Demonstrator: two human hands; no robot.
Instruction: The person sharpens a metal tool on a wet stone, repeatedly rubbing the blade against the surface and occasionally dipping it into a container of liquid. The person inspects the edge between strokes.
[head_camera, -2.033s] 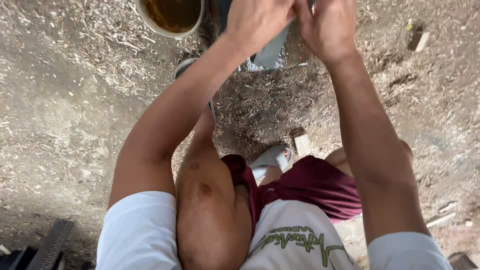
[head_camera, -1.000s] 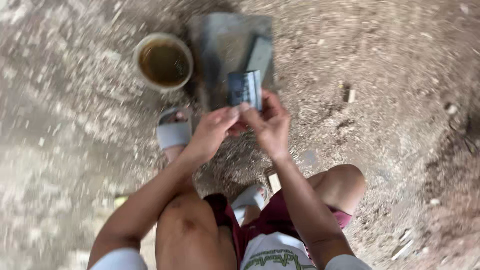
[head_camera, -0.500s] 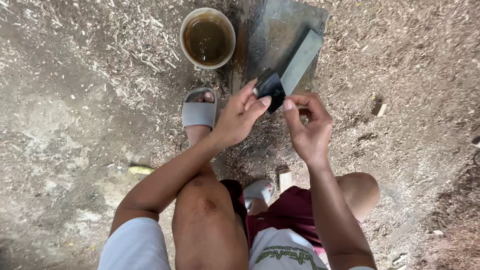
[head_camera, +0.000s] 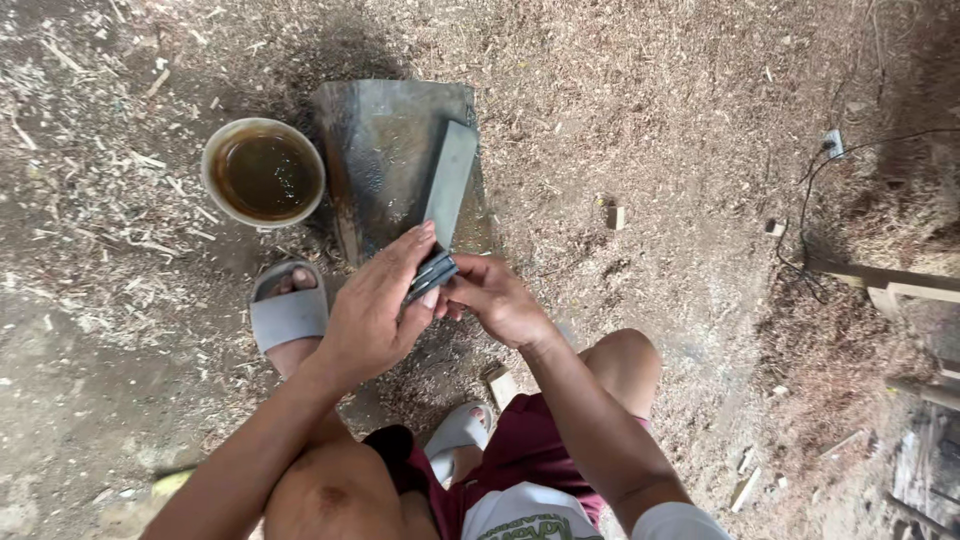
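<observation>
Blade pieces (head_camera: 432, 274), small, flat and dark grey, are sitting pinched between both hands just in front of the person's knees. The left hand (head_camera: 375, 305) is lying over them from the left with its fingers stretched along their top faces, while the right hand (head_camera: 497, 300) is closing on their lower right end, thumb and fingers narrow around it. Their long axis is running from lower left to upper right, roughly in line with the sharpening stone (head_camera: 449, 185), which is lying directly beyond the fingertips, its near end just beside the blades. That long grey stone is resting tilted on a wet metal slab (head_camera: 380, 150) set on the ground (head_camera: 660, 120). Both hands are about equally near the stone; nothing is standing between it and the blades. A bowl of brownish water (head_camera: 264, 172) is sitting just left of the slab. A grey sandal (head_camera: 288, 314) on the left foot is lying below the bowl, near the left wrist. Wood chips are covering the ground; a cable (head_camera: 815, 200) is trailing well apart to the right.
</observation>
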